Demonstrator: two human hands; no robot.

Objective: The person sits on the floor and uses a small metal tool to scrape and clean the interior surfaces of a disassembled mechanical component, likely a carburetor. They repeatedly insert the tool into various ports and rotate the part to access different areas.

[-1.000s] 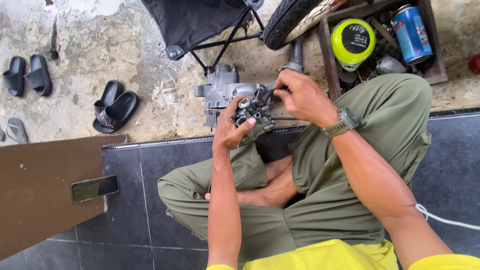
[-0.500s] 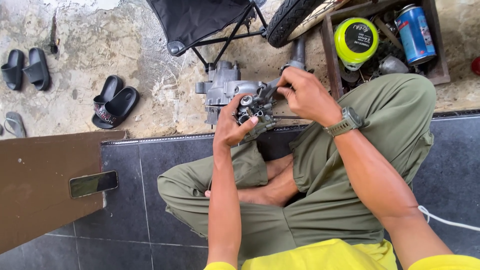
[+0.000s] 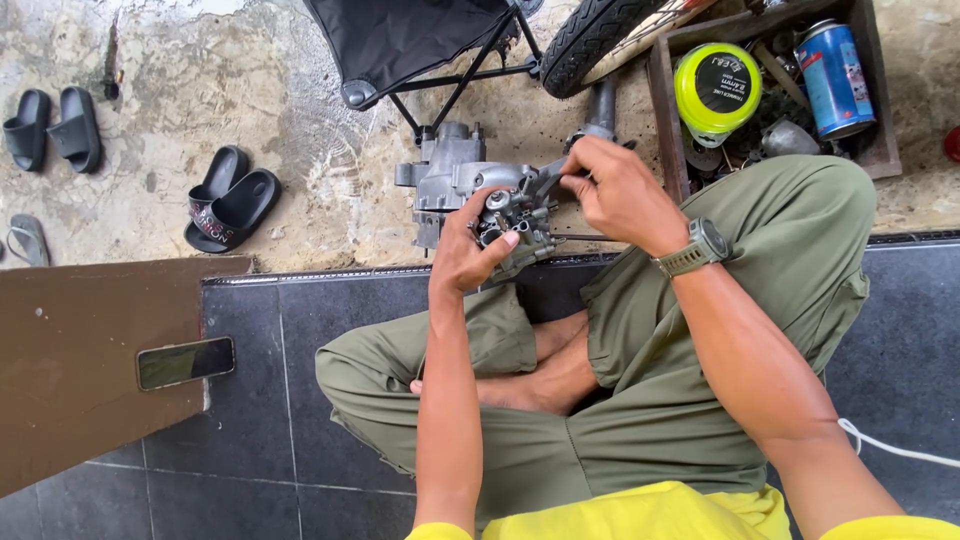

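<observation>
Head view, looking down on a person seated cross-legged on dark floor tiles (image 3: 300, 400), olive trousers, yellow shirt hem at the lower edge.

Left hand (image 3: 468, 255): wrapped around a small grey metal part, apparently a carburetor (image 3: 512, 225), held above the tile edge in front of the knees. Fingers curl under and behind it; thumb lies across the near side. The grip is closed firmly on the body of the part. The underside of the part is hidden by the palm.

Right hand (image 3: 622, 192): fingertips pressed together, pinching something thin at the top right of the carburetor. What is pinched is too small and too covered by the fingers to identify; a dark slender shaft runs from the carburetor toward this hand. A grey-green wristwatch (image 3: 698, 248) sits on the wrist.

Just beyond the carburetor, on the rough concrete, stands a larger grey engine casing (image 3: 445, 172); its near face is partly covered by the hands. Whether the carburetor touches it cannot be told.

Surroundings: a black folding stool (image 3: 410, 45), cut off by the top edge; a tyre (image 3: 590, 40), only partly in frame; a wooden crate (image 3: 665, 110) holding a yellow-green spool (image 3: 716, 92) and a blue spray can (image 3: 834, 65), other contents indistinct. Black slide sandals (image 3: 230, 198) lie on the concrete at left, with another pair (image 3: 50, 128) farther left. A phone (image 3: 186, 362) lies on a brown board (image 3: 70, 380).
</observation>
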